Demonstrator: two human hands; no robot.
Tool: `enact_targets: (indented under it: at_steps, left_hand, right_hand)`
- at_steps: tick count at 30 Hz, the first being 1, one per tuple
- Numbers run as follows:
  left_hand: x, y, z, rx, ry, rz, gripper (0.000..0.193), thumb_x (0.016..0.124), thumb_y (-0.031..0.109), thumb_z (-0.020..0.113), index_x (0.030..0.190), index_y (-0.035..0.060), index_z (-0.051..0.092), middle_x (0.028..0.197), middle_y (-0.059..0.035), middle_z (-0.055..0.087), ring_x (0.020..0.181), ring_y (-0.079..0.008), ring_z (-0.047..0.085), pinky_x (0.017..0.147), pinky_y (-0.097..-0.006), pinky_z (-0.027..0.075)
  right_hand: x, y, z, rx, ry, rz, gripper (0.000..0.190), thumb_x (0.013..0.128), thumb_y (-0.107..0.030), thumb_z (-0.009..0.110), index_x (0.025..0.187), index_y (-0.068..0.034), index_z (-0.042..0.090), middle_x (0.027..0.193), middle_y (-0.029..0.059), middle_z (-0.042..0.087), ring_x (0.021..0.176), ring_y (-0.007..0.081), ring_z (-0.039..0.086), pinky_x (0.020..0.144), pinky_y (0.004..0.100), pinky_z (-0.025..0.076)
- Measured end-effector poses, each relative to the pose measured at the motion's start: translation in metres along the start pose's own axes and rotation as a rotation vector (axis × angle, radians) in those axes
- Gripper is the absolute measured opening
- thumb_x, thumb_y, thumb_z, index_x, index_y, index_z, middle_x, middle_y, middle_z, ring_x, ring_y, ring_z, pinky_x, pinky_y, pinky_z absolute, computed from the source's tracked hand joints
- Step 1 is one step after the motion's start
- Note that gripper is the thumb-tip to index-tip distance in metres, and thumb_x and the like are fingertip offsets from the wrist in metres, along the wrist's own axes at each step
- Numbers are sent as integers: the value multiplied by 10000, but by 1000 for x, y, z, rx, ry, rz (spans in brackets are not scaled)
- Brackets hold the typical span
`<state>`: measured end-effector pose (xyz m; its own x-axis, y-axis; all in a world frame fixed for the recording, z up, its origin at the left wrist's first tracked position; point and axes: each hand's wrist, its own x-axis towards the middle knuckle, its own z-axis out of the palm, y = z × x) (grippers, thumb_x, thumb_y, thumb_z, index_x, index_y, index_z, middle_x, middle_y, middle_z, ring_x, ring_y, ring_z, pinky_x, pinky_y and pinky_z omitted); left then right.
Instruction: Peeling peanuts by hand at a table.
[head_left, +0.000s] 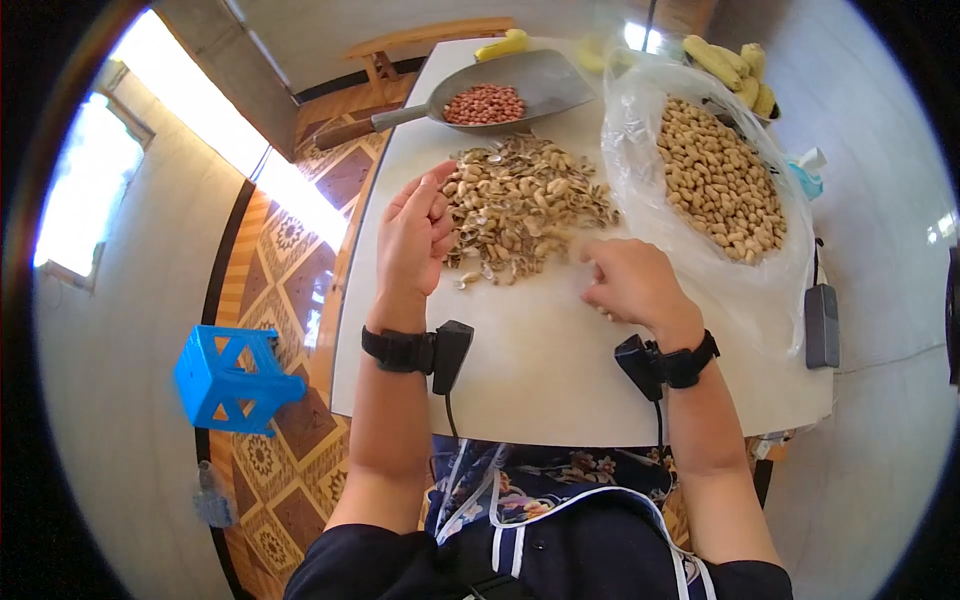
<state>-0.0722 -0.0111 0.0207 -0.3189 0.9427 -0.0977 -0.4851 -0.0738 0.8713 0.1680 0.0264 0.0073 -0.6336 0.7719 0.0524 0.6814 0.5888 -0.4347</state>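
My left hand (421, 232) is raised at the left edge of a heap of broken peanut shells (525, 206), its fingers curled and thumb against the forefinger. Whether anything sits between those fingertips is hidden. At the heap's lower right is my right hand (634, 285), blurred at the fingertips; small pale pieces, apparently peanuts (606, 313), show under its curled fingers. Behind the shells a metal scoop (559, 79) with a wooden handle holds reddish shelled peanut kernels (486, 104). To the right, an open clear plastic bag (634, 150) is full of unshelled peanuts (720, 180).
Everything lies on a pale table (517, 360). Corn cobs (712, 64) fill a bowl at the back right; a yellow item (502, 46) lies behind the scoop. A dark device (822, 326) is at the right edge. On the floor stands a blue plastic stool (232, 379).
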Motion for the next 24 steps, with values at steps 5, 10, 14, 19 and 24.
enact_targets:
  at_steps: [5, 10, 14, 19, 24]
  left_hand:
    - [1, 16, -16, 84, 109, 103, 317, 919, 130, 448, 1210, 11, 493, 646, 53, 330, 493, -20, 284, 397, -152, 217]
    - [3, 23, -33, 20, 192, 159, 291, 932, 134, 402, 1175, 0, 488, 593, 56, 298, 467, -20, 266, 383, -159, 196]
    - [5, 23, -44, 443, 301, 211, 265, 882, 193, 508, 1042, 12, 617, 614, 23, 504, 462, -68, 403, 424, -210, 343]
    - [5, 14, -49, 1152, 239, 243, 189, 763, 221, 641, 837, 63, 712, 702, -52, 665, 543, -140, 572, 549, -288, 463]
    - [11, -4, -48, 1423, 203, 196, 167, 692, 232, 687, 842, 168, 722, 708, -92, 661, 650, -229, 638, 604, -327, 486]
  right_hand:
    - [2, -1, 0, 27, -12, 39, 235, 694, -60, 631, 927, -39, 603, 678, 89, 617, 562, 195, 619, 574, 278, 489]
    - [7, -10, 1, 300, 173, 37, 248, 718, -115, 621, 962, -73, 613, 745, 104, 630, 678, 264, 602, 634, 351, 473]
    - [10, -14, 2, 497, 368, 53, 262, 741, -107, 660, 992, -49, 611, 733, 87, 630, 629, 172, 589, 601, 292, 474]
    - [12, -17, 5, 552, 364, 59, 248, 750, -75, 660, 989, -36, 608, 723, 57, 616, 615, 117, 561, 574, 255, 463]
    - [12, -16, 7, 561, 365, 50, 236, 755, -66, 659, 983, -33, 609, 723, 55, 613, 617, 108, 555, 573, 246, 460]
